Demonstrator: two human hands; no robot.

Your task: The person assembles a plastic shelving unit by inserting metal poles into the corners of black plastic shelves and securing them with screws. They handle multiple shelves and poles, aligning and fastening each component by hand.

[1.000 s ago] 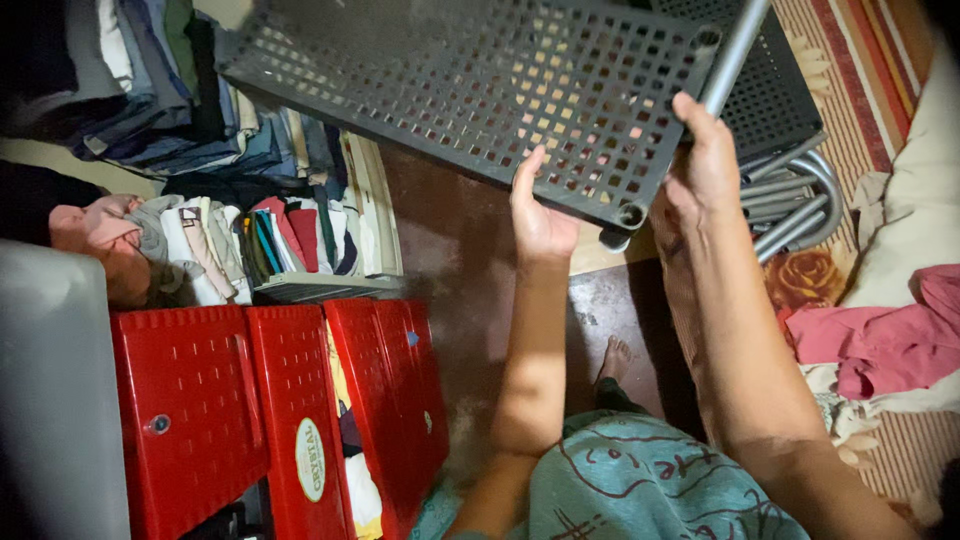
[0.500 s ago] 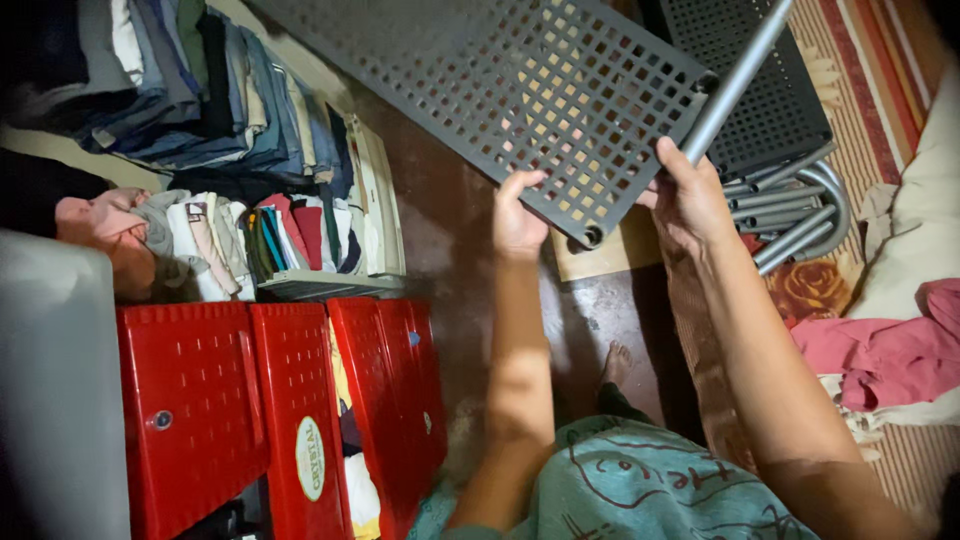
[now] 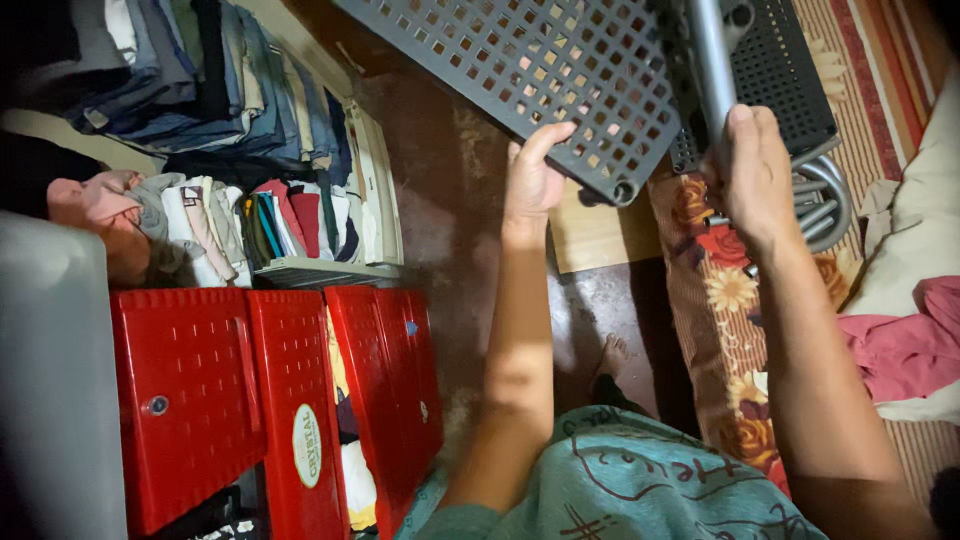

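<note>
My left hand (image 3: 535,172) grips the near edge of a dark grey perforated plastic shelf panel (image 3: 520,70), held up and tilted across the top of the head view. My right hand (image 3: 752,165) is closed around a grey metal tube (image 3: 712,70) that runs upward past the panel's corner socket (image 3: 626,190). A second perforated panel (image 3: 780,80) lies behind the tube on the floor.
Red plastic cabinets (image 3: 260,400) stand at lower left, with shelves of folded clothes (image 3: 220,130) above them. More grey tubes (image 3: 825,200) lie on a floral striped rug (image 3: 725,290). Pink cloth (image 3: 900,345) and bedding sit at right. My foot (image 3: 610,355) rests on the brown floor.
The panel has shifted up and left in view. My right hand has raised the tube more upright, moving it away from the panel's corner. My left hand stays on the panel edge.
</note>
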